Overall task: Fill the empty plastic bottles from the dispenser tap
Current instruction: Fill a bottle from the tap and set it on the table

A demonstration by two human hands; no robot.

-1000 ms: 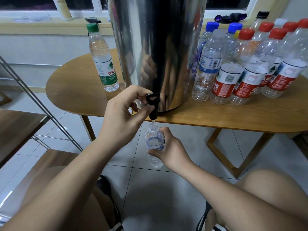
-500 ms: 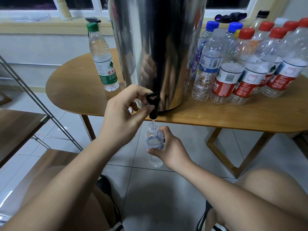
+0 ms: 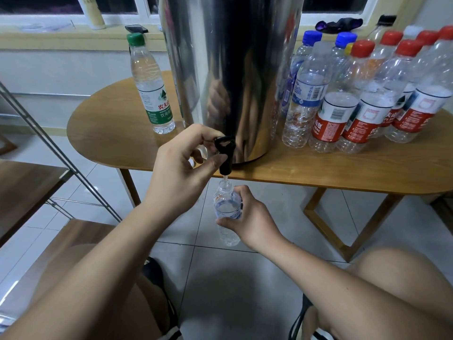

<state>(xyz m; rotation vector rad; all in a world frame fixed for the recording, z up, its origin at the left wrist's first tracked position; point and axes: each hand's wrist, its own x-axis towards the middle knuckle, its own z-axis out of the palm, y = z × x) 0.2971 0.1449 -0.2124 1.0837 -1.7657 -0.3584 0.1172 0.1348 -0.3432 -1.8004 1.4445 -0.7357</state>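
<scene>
Bottle (image 3: 226,209) filling under the dispenser (image 3: 230,69).
Head view: the left hand (image 3: 181,173) has its grip clamped on the tap lever (image 3: 225,153) at the near edge of the surface (image 3: 318,173); the right hand (image 3: 252,217) has its grip wrapped round the uncapped bottle, held just below the spout (image 3: 225,171), a thin stream (image 3: 225,178) running in. If the bottle drifts or tilts, water could miss the narrow mouth and wet the floor (image 3: 245,290); a late release of the lever could overflow it.

Uncapped clear bottle (image 3: 227,212) upright under black tap (image 3: 225,154)
</scene>
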